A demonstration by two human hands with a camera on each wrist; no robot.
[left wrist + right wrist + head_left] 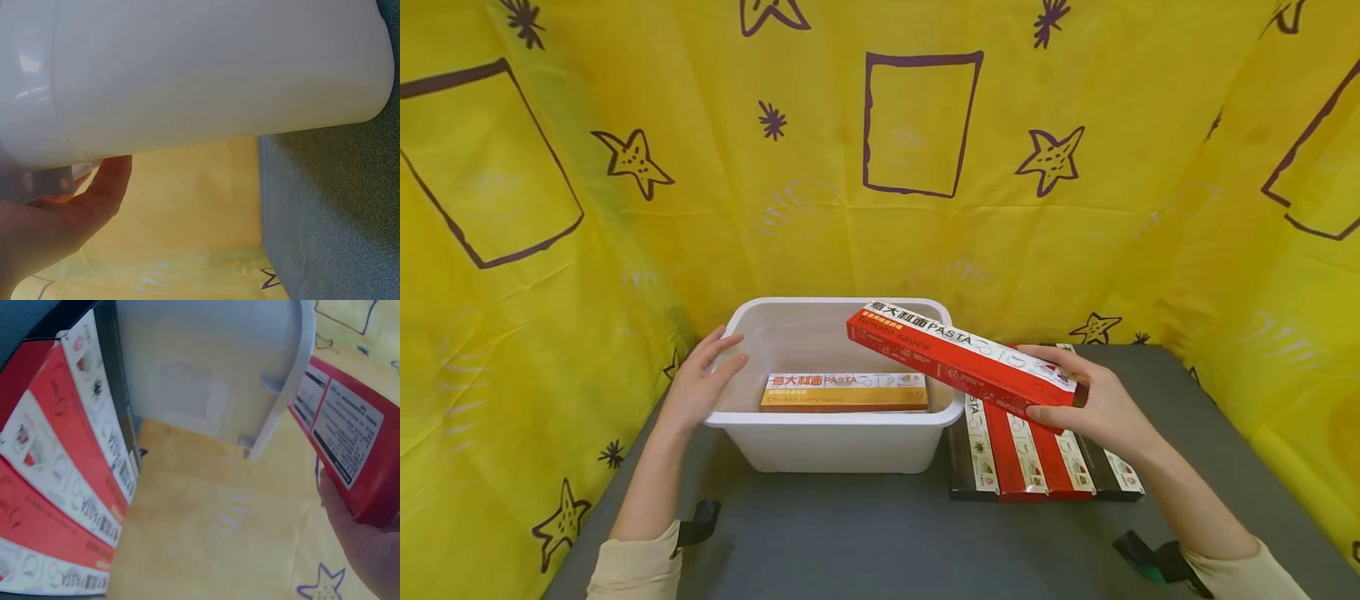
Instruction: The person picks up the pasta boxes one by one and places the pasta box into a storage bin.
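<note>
My right hand (1101,400) grips one end of a red Tomato sauce pasta box (958,362), thumb on the near side and fingers over the far side. Tilted, the box reaches over the right rim of a white plastic bin (842,446), clear of the boxes beneath. In the right wrist view its red side with a white text panel (347,431) shows. At the bin's left rim, my left hand (696,383) has its fingers loosely extended over the edge. Inside the bin lies a yellow Chicken curry sauce pasta box (846,394).
Right of the bin, several red and black pasta boxes (1026,458) lie side by side on the dark grey table (865,533). A yellow cloth (820,242) with drawn stars and frames hangs behind and at both sides.
</note>
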